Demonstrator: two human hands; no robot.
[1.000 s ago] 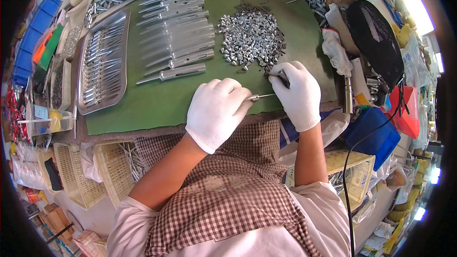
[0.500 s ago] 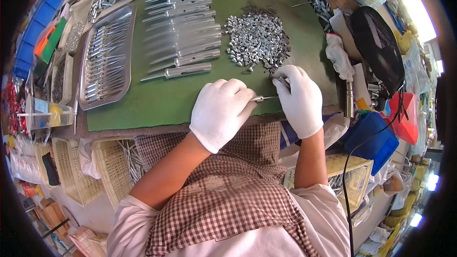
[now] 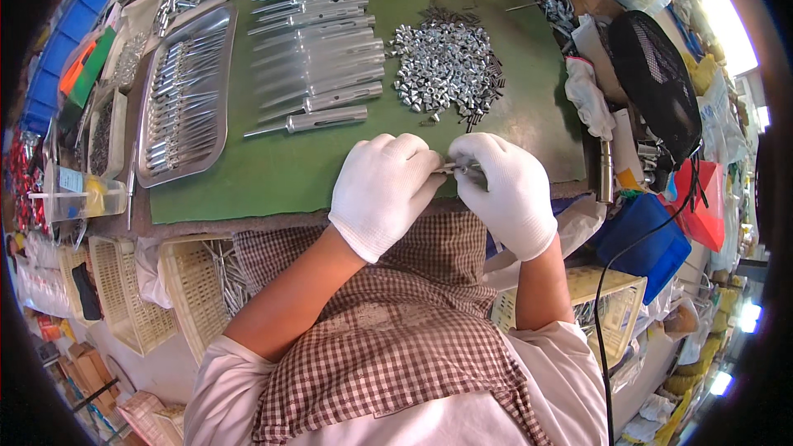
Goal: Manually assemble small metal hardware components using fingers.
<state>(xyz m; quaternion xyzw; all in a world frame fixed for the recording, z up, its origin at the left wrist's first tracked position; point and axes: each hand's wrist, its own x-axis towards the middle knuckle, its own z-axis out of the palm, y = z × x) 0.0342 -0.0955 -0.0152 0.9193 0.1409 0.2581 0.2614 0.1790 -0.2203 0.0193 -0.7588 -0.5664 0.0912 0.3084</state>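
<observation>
remotely i count one rod (image 3: pixel 447 168), left hand (image 3: pixel 382 188) pinching it, right hand (image 3: pixel 505 192) curled at its end, grip unclear.

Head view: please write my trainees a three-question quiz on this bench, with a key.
1. True or false: the left hand holds a slim metal piece.
2. What lies between the tray and the pile of small parts? A: a glove; B: metal rods; C: a blue bin.
3. Fill in: the mat is ____.

Key: 1 true; 2 B; 3 green.
</observation>
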